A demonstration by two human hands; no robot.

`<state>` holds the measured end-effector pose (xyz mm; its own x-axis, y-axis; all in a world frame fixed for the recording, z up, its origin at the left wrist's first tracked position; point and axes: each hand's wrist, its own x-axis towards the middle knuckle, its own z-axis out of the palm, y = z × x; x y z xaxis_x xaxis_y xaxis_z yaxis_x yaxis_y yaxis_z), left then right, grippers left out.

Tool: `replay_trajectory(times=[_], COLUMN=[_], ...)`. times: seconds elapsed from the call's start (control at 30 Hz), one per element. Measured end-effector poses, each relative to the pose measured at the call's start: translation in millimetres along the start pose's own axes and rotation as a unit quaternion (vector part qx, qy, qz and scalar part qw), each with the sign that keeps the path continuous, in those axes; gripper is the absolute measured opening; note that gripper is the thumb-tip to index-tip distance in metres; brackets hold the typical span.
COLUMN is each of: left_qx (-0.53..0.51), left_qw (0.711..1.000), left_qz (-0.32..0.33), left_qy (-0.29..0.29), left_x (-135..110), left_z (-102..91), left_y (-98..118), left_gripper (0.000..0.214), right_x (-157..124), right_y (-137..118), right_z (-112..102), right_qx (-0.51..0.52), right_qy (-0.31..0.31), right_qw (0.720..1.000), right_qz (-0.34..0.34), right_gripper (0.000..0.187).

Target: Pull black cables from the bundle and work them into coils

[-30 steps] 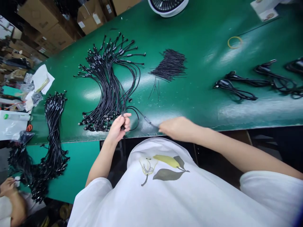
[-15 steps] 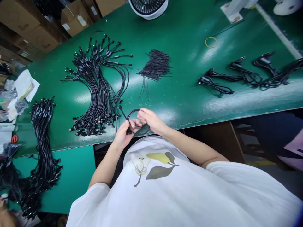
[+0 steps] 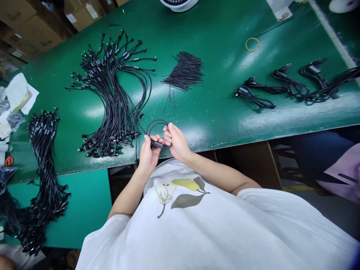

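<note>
A black cable (image 3: 157,122) is looped into a round coil between my two hands at the table's front edge. My left hand (image 3: 150,153) grips the coil's left side, thumb on top. My right hand (image 3: 177,140) is closed on its right side, fingers curled round the loops. One cable length hangs down over the edge left of my left hand. Just left lies a large bundle of black cables (image 3: 112,90) with plugs at both ends. Beyond my hands is a pile of short black ties (image 3: 185,71), a few of them loose in front.
Several coiled black cables (image 3: 292,86) lie at the right of the green table (image 3: 213,112). A yellow ring (image 3: 252,44) lies behind them. More cable bundles (image 3: 43,150) drape over the left end. A fan (image 3: 180,4) stands at the back; cardboard boxes (image 3: 30,26) are stacked beyond.
The cable has gone from a looser loop with an upright plug end to a rounder coil of several turns. My right hand has closed more tightly around it.
</note>
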<state>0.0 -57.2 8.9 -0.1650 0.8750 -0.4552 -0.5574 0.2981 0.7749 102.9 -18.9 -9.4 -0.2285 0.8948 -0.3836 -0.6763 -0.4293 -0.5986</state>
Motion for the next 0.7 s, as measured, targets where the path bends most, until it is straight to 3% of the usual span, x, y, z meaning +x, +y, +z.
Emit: replay_trajectory(times=[0.1, 0.2, 0.33, 0.4, 0.47, 0.57, 0.7], left_qx=[0.024, 0.049, 0.054, 0.085, 0.132, 0.182, 0.183], left_qw=[1.000, 0.998, 0.996, 0.993, 0.983, 0.967, 0.964], left_qz=[0.018, 0.046, 0.052, 0.039, 0.032, 0.039, 0.010], left_qy=[-0.006, -0.006, -0.040, -0.078, -0.122, -0.172, -0.193], left_x=[-1, 0, 3, 2, 0, -4, -11], left_z=[4.0, 5.2, 0.9, -1.7, -3.8, -6.9, -10.1], left_y=[-4, -4, -1, 2, 5, 9, 9], left_gripper=[0.032, 0.031, 0.038, 0.042, 0.046, 0.049, 0.050], right_x=[9, 13, 13, 13, 11, 0, -21], right_y=[6, 7, -11, -24, -35, -40, -35], right_z=[3, 4, -1, -3, -1, 7, 13], right_qx=[-0.004, -0.008, 0.007, 0.019, 0.025, 0.026, -0.028], right_qy=[0.051, 0.045, -0.057, -0.099, -0.118, -0.122, -0.126], right_qw=[0.997, 0.997, 0.998, 0.988, 0.980, 0.987, 0.991], right_qz=[-0.052, -0.070, 0.040, 0.120, 0.157, 0.098, 0.029], right_gripper=[0.048, 0.046, 0.034, 0.028, 0.030, 0.039, 0.038])
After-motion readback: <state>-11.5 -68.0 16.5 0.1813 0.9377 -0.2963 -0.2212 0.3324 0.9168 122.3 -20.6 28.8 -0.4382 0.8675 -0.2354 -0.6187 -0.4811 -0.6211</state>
